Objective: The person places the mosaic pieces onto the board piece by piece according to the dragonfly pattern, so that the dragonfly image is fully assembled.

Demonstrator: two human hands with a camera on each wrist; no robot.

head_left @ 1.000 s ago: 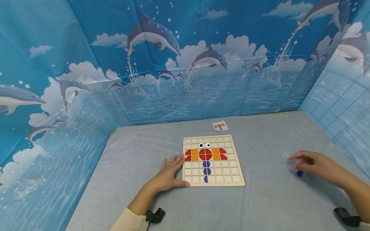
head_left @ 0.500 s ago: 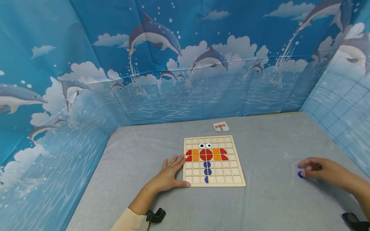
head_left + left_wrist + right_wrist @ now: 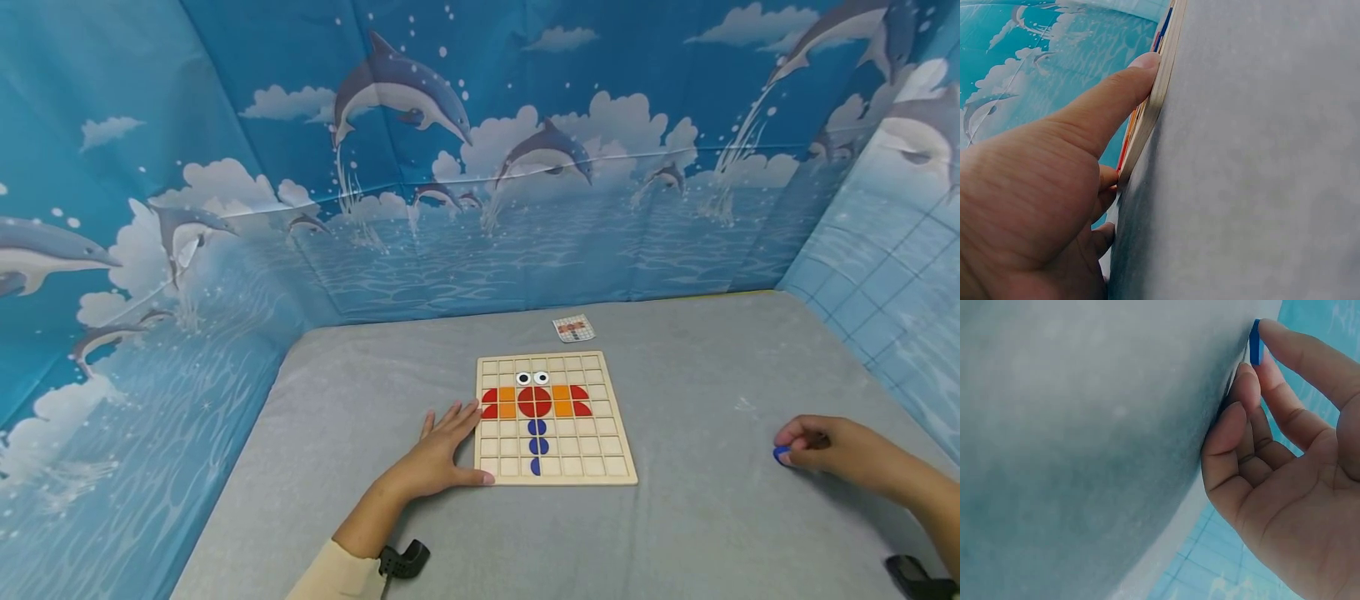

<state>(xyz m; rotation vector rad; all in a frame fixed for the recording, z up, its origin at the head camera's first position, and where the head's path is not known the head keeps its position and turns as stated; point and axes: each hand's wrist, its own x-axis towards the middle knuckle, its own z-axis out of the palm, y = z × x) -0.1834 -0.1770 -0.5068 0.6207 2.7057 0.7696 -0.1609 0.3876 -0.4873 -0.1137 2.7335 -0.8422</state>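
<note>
My left hand rests at the left side of a wooden grid board, fingers extended along its edge. In the left wrist view the thumb lies on the board's rim. Set in the grid are white eye pieces, red curved pieces, orange squares and blue half-circle pieces. Far to the right, my right hand pinches a small blue piece between thumb and index finger, low at the cloth. Its full outline is hidden by the fingers.
A small card printed with a similar pattern lies just behind the board. Grey cloth covers the table. Blue dolphin-print sheets stand along the back and sides.
My right hand has shifted right and a little nearer to me. The blue piece, earlier lying under it, is now between its thumb and finger. The left hand stays on the board.
</note>
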